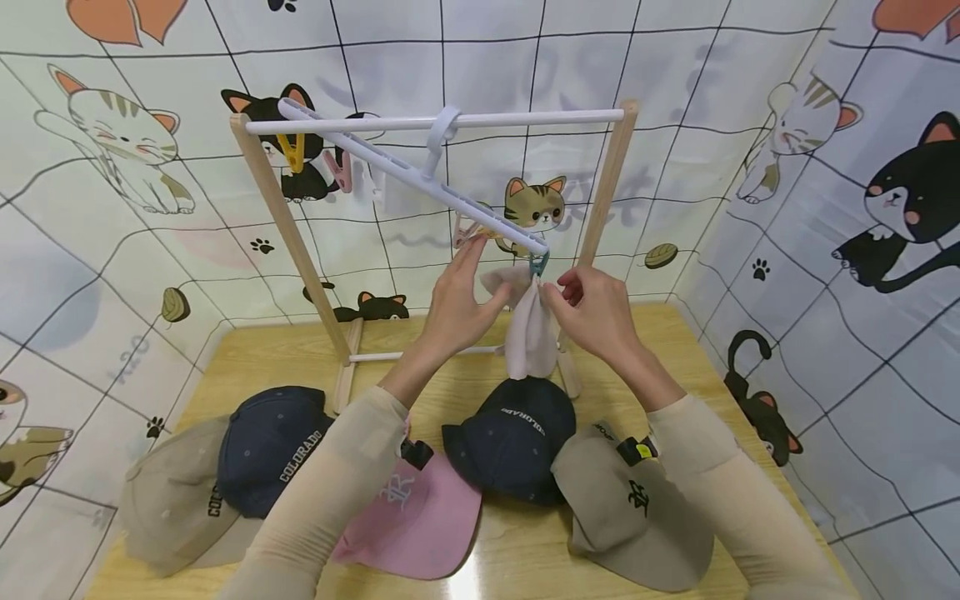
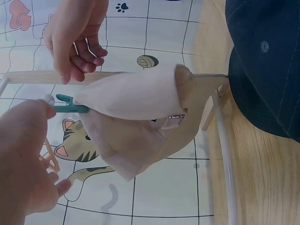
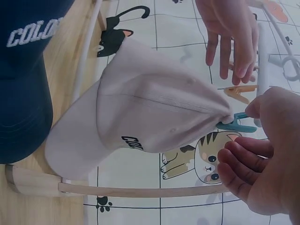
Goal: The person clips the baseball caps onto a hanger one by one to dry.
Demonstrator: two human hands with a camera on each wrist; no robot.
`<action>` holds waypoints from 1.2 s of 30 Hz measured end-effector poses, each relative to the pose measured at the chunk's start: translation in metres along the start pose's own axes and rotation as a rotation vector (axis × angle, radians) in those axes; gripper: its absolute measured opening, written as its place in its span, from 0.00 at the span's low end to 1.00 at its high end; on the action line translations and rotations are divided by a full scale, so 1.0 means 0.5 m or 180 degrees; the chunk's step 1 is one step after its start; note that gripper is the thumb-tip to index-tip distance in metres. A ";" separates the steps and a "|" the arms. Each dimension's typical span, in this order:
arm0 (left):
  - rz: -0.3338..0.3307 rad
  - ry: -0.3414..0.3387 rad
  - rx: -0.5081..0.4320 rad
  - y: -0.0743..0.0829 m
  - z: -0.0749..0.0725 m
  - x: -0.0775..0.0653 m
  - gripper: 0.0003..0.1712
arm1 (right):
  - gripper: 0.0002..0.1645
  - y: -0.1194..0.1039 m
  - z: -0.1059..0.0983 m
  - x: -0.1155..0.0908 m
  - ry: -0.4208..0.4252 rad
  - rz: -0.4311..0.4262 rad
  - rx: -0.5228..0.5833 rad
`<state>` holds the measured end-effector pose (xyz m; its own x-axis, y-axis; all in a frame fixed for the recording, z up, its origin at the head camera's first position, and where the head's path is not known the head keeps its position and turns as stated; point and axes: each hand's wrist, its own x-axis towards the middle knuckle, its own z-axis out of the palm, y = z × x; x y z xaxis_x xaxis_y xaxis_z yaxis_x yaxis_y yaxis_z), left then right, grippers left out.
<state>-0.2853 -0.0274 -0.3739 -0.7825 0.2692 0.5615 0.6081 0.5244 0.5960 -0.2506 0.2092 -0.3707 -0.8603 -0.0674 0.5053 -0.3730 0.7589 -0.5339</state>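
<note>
Matt cloth cap (image 3: 140, 103), smooth plastic clip (image 2: 75, 108), smooth plastic hanger (image 1: 405, 172), glossy wooden tabletop (image 1: 517, 542)

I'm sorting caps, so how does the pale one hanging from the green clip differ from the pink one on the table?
The pale cap hangs from the green clip, while the pink cap lies on the table. The pale cap is a lighter, washed-out shade; the pink cap is a stronger pink. The pale cap carries dark lettering, the pink cap a light emblem. Both have a brim.

Bright light leaves white glare on the table (image 1: 465, 575).
</note>
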 end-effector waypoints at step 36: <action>0.0014 0.0446 -0.0055 -0.016 0.031 0.038 0.34 | 0.14 0.003 -0.081 -0.254 -0.0046 -0.0150 -0.0366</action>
<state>-0.3071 -0.0139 -0.3768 -0.7542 0.1554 0.6380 0.6147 0.5090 0.6025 -0.1279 0.2448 -0.4082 -0.8480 -0.1134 0.5178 -0.3716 0.8238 -0.4281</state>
